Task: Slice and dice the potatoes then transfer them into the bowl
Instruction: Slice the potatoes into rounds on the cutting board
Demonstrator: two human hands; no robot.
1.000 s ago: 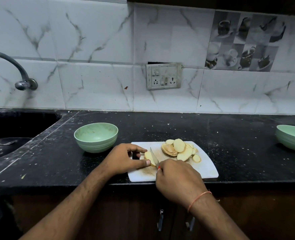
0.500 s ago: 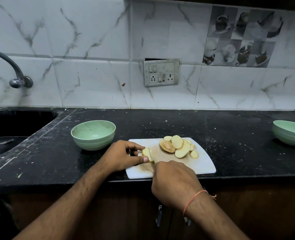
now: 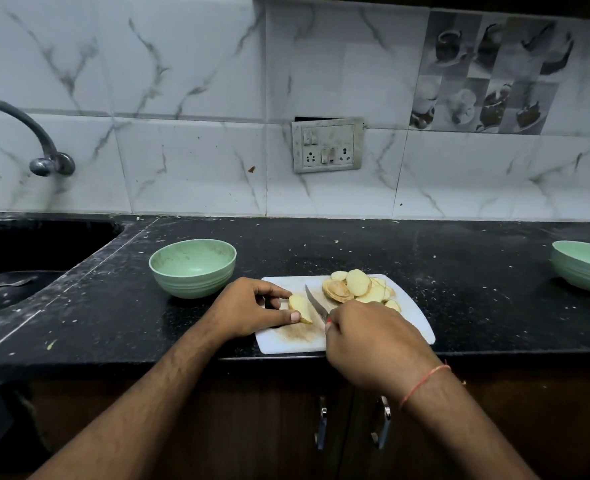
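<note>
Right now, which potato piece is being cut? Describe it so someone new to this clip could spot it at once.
Find the white cutting board at the front edge of the black counter. On its left part, the left hand pinches a potato chunk, with the knife blade just right of it. Unlike the pile of slices at the board's back, it is thick, alone and held.

A small piece of potato (image 3: 300, 308) sits on the left part of a white cutting board (image 3: 413, 322). It is pale yellow with a bit of brown skin. A knife (image 3: 316, 304) with a thin blade points away, just to the right of the piece. A pile of round potato slices (image 3: 359, 289) lies on the far right side of the board. A green bowl (image 3: 192, 267) stands upright on the counter, just left of the board
</note>
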